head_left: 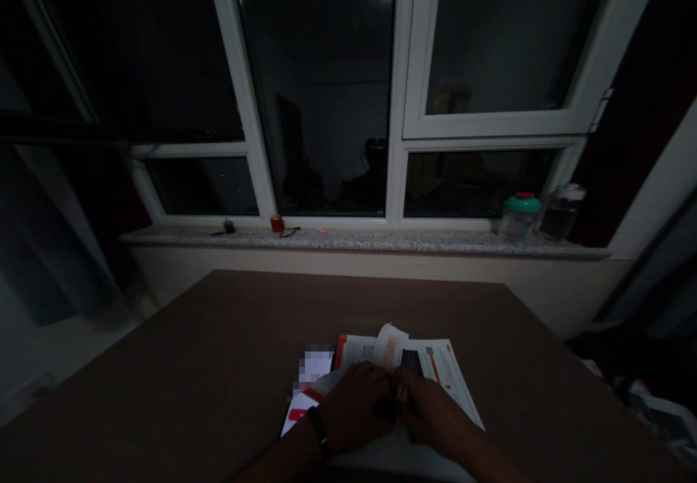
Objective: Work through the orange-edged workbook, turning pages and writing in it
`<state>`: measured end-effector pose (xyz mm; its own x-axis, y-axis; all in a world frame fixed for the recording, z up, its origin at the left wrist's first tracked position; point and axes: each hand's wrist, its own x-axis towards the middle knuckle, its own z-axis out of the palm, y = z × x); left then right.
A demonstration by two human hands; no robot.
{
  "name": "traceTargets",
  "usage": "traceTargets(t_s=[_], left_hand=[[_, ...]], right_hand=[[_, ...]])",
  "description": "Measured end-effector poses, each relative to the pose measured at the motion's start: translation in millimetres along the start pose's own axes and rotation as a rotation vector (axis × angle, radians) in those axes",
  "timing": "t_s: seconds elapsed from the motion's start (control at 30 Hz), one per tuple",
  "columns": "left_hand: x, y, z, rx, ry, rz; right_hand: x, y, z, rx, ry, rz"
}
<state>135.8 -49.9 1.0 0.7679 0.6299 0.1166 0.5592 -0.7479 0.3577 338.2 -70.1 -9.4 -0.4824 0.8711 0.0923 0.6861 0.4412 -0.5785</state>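
Observation:
A printed booklet or set of sheets lies on the brown table, with a pale curled strip of paper standing up near its middle. My left hand, with a dark band at the wrist, rests over the left pages, its fingers bent together. My right hand meets it at the middle, thumb and fingers closed around something small and dark that I cannot make out. What lies under my left fingers is hidden. A lit screen, partly pixelated, sits at the left, partly under the pages.
Brown table reaches toward a stone windowsill. On the sill stand a red jar, a small dark bottle, a green-lidded container and a clear jar. Blurred items lie beyond the table's right edge.

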Motion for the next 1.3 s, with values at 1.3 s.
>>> traceTargets(t_s=[1.3], left_hand=[[-2.1,-4.6,6.0,-0.093,0.045,-0.051]], right_hand=[[17.9,10.9,-6.9,-0.217,-0.047,0.024]])
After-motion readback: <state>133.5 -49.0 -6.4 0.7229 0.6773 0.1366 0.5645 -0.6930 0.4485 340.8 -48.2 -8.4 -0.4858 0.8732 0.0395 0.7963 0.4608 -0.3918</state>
